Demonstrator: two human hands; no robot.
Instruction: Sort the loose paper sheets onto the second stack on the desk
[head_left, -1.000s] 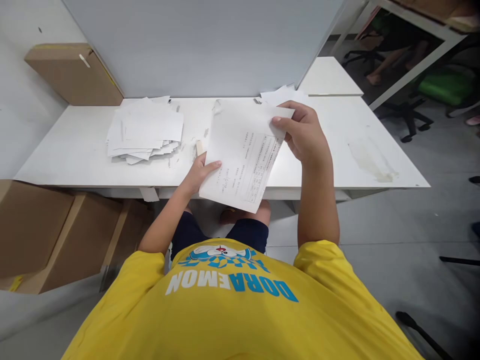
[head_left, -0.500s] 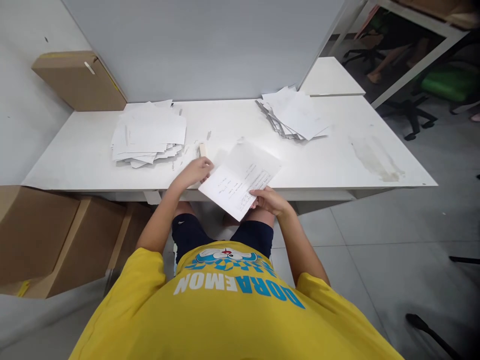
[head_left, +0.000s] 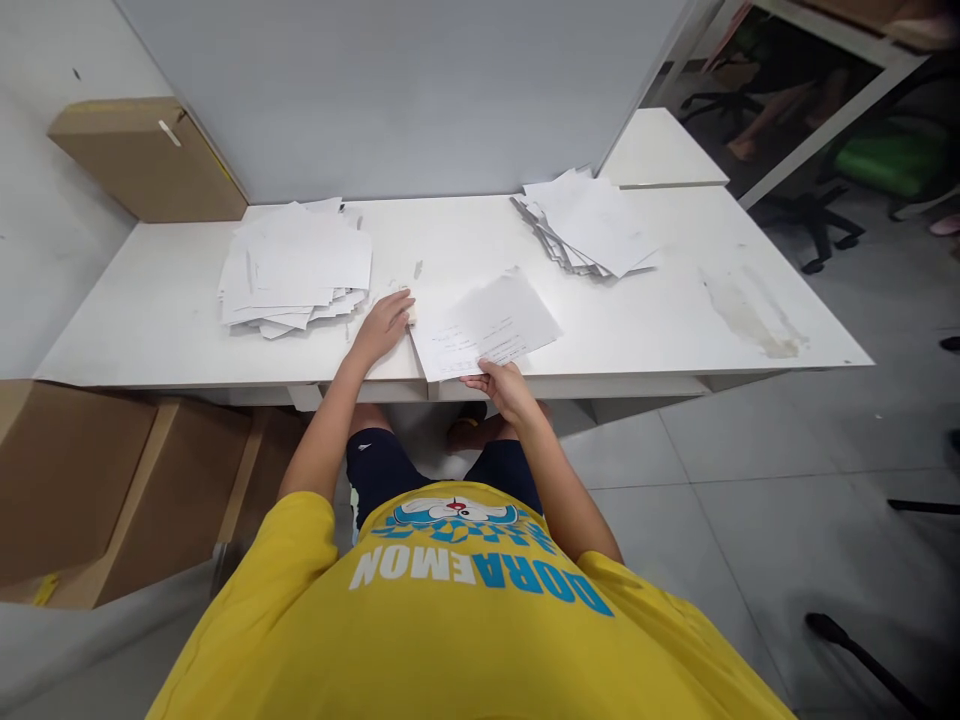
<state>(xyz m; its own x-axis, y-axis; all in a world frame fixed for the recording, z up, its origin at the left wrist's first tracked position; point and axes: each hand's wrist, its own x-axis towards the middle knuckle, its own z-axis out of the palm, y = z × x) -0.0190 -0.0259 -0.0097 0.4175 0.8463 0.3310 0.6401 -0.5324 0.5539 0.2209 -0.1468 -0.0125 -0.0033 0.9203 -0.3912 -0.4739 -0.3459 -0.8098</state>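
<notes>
A white sheet of paper (head_left: 491, 318) with printed and handwritten lines lies slanted over the front edge of the desk. My right hand (head_left: 506, 388) pinches its near edge, thumb on top and fingers beneath. To the left of the sheet, my left hand (head_left: 384, 325) is closed over a small beige block (head_left: 412, 316), which is mostly covered by the fingers. What kind of block it is, I cannot make out. The fingertips are close to the sheet's left corner.
An untidy pile of papers (head_left: 296, 265) lies on the left of the white desk (head_left: 675, 310), another stack (head_left: 589, 225) at the back right. A cardboard box (head_left: 150, 160) leans by the grey partition (head_left: 405, 100). More boxes (head_left: 75, 480) stand lower left. A green chair (head_left: 889, 160) is at right.
My left hand has moved forward and over the beige block. My right hand has shifted left, and the sheet has turned and moved farther onto the desk.
</notes>
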